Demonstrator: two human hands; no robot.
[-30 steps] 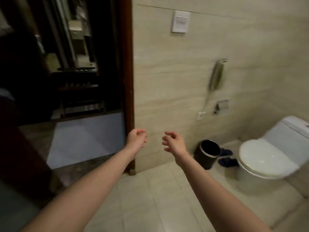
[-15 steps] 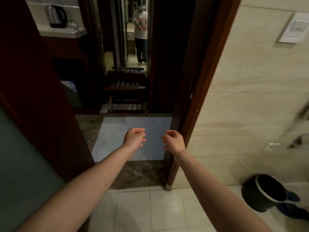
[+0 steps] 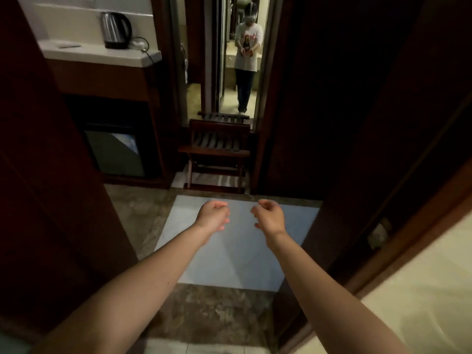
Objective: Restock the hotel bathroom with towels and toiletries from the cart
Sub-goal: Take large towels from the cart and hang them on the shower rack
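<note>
Left hand [image 3: 213, 217] and right hand [image 3: 269, 217] hover loosely curled over the doorway floor [image 3: 237, 264], grip empty; the cart, towels and toiletries are out of view, though towels are likely soft and light, best lifted from beneath.

Two hands [image 3: 213, 216] [image 3: 269, 217], one kettle [image 3: 115, 30], one wooden luggage rack [image 3: 217, 146]

The hotel bathroom [image 3: 439, 315] showed only at its edge: a beige tiled wall [image 3: 408, 302] at lower right, pale floor tiles [image 3: 204, 350] along the bottom, and a dark wooden door frame [image 3: 421, 226] slanting beside the wall.
</note>
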